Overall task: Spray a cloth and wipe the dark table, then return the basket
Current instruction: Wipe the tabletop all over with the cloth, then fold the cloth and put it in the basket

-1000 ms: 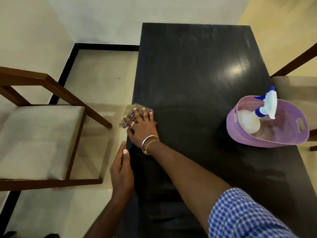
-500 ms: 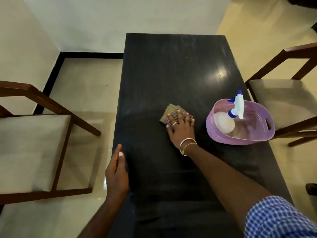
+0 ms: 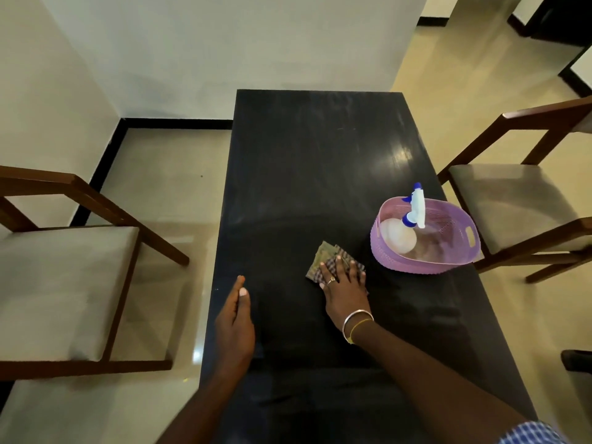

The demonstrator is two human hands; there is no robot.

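Note:
A folded checked cloth lies flat on the dark table, right of its middle. My right hand presses down on the cloth with fingers spread over its near half. My left hand rests edge-on near the table's left side, holding nothing, fingers together and straight. A purple basket stands at the table's right edge, just right of the cloth. Inside it leans a white spray bottle with a blue and white trigger head.
A wooden chair with a pale seat stands left of the table. Another wooden chair stands to the right, close to the basket. A white wall closes off the table's far end. Polished floor tiles surround the table.
My right hand has slid the cloth from the table's left edge across to the right, ending beside the basket. My left hand has shifted slightly onto the tabletop.

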